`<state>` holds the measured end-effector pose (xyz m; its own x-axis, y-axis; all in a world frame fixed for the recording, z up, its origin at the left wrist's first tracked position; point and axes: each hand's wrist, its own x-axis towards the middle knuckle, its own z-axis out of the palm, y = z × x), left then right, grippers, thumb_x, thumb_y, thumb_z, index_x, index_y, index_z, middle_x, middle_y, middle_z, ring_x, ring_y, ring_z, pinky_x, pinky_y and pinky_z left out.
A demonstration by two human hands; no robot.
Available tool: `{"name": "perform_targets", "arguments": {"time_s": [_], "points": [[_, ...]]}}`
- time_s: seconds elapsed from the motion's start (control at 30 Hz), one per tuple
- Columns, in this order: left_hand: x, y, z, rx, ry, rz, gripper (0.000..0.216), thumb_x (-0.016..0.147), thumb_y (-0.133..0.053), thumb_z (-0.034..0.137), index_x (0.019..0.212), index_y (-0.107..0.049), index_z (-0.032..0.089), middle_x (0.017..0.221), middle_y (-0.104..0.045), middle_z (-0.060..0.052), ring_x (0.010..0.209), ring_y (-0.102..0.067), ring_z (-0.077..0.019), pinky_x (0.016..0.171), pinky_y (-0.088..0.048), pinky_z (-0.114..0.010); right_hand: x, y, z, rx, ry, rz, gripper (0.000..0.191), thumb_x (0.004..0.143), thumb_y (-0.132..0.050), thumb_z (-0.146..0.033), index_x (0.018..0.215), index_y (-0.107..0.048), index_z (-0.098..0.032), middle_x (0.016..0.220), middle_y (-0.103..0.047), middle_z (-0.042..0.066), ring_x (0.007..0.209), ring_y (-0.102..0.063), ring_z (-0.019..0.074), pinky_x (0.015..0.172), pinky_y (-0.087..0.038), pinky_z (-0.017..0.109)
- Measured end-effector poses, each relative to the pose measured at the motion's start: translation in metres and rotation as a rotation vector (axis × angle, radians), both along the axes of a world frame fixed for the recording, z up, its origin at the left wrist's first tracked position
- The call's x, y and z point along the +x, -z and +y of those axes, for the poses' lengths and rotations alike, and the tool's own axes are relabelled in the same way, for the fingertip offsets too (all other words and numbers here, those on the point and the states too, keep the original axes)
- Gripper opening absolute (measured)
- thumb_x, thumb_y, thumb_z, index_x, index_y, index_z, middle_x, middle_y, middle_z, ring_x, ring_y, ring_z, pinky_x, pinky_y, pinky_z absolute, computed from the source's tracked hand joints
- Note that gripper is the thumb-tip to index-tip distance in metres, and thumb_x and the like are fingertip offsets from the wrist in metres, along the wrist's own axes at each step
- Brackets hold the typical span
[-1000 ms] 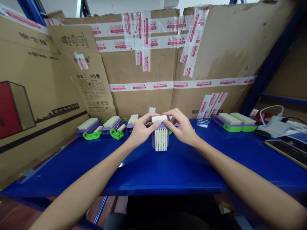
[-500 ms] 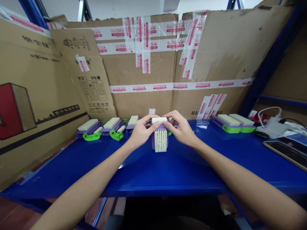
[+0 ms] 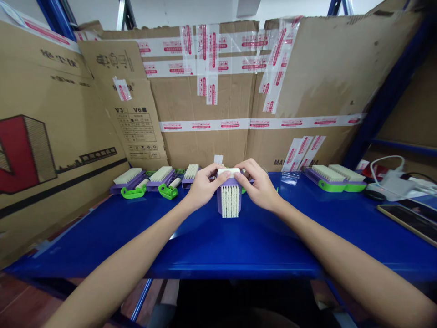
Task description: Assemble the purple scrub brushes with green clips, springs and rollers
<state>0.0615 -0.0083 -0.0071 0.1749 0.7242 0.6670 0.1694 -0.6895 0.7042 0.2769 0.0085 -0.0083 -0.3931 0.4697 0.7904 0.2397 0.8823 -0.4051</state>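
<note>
A purple scrub brush (image 3: 230, 200) with rows of cream bristles stands on end over the blue table, its bristles facing me. Across its top lies a pale, roller-like piece (image 3: 229, 172). My left hand (image 3: 205, 184) grips the upper left of the brush, thumb on the pale piece. From the other side my right hand (image 3: 256, 184) grips the upper right, its thumb at that piece's right end. My other fingers are partly hidden behind the brush. A bit of green shows behind it, beside my right fingers.
Several purple brushes with green parts, one of them a brush (image 3: 160, 175), lie along the back left. Two brushes with green ends (image 3: 331, 184) sit at the right. Further right are a phone (image 3: 409, 221) and a white charger with cables (image 3: 391, 182). Taped cardboard (image 3: 211, 141) walls the blue table (image 3: 273, 246).
My right thumb has come onto the right end of the pale piece. Both hands keep hold of the brush. The whole view has shifted slightly.
</note>
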Motion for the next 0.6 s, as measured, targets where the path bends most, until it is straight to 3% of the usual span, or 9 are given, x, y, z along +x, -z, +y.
{"name": "perform_targets", "arguments": {"time_s": [0.37, 0.6], "points": [[0.0012, -0.001, -0.0019, 0.016, -0.037, 0.026, 0.041, 0.099, -0.071, 0.06, 0.095, -0.075, 0.02, 0.085, -0.07, -0.002, 0.074, -0.06, -0.016, 0.069, -0.049, -0.029, 0.0009, -0.0014, -0.0006, 0.027, 0.022, -0.026, 0.022, 0.112, -0.055, -0.045, 0.108, -0.064, -0.025, 0.103, -0.061, 0.005, 0.084, -0.059, 0.0209, 0.077, -0.047, 0.038], [-0.0033, -0.001, 0.0055, -0.048, 0.053, 0.051, 0.045, 0.1, -0.067, 0.063, 0.097, -0.073, 0.019, 0.089, -0.071, -0.003, 0.08, -0.064, -0.0186, 0.072, -0.051, -0.031, 0.0017, 0.0005, 0.0041, 0.091, 0.082, -0.035, 0.018, 0.112, -0.054, -0.04, 0.108, -0.063, -0.025, 0.1, -0.061, 0.006, 0.091, -0.059, 0.0239, 0.084, -0.047, 0.042]]}}
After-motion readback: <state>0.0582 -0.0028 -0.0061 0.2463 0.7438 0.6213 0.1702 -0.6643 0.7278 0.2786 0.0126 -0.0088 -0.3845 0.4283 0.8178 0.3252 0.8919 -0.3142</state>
